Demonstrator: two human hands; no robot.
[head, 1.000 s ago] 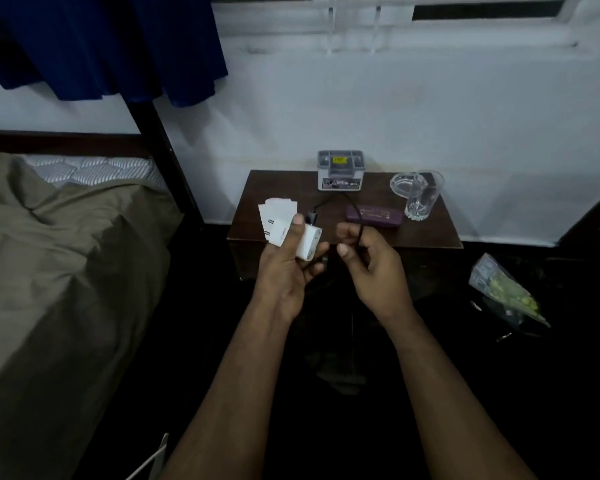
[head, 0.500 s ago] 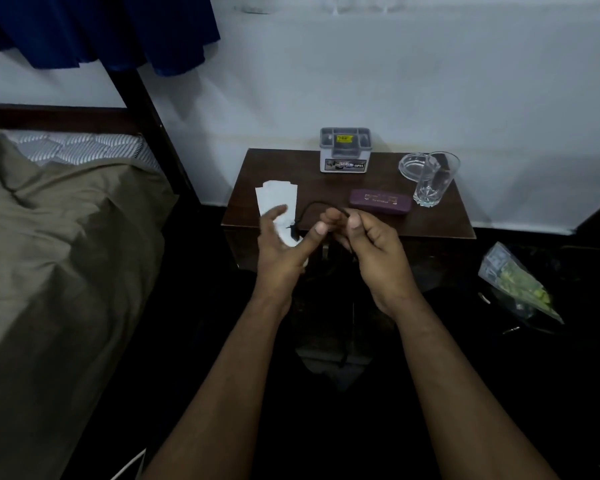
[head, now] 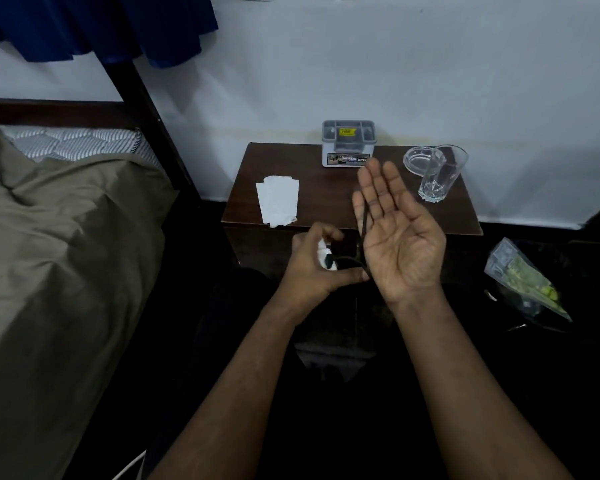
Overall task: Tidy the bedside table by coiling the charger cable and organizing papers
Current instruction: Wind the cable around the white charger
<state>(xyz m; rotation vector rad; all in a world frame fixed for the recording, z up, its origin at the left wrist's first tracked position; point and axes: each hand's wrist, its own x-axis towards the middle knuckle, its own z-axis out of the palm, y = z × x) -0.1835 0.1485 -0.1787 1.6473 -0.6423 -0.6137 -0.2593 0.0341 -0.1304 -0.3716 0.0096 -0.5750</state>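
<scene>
My left hand (head: 309,268) is shut on the white charger plug (head: 325,257), just in front of the bedside table (head: 326,199). The black cable (head: 363,225) leaves the plug and runs up along the index-finger edge of my right hand (head: 397,237). That hand is held flat, palm towards me, fingers straight, over the table's front right part. The cable touches it but no finger closes on it. A small stack of white papers (head: 278,200) lies fanned on the table's left half, overhanging the front edge.
A grey organiser box (head: 349,143) stands at the table's back edge. A drinking glass (head: 442,176) and a glass ashtray (head: 417,161) sit at the back right. A bed with an olive sheet (head: 66,237) is left; a plastic bag (head: 523,282) lies on the floor, right.
My right hand has let go of its pinch on the cable and spread flat, raised over the table. My left hand has dropped lower with the plug. The camera tilted down.
</scene>
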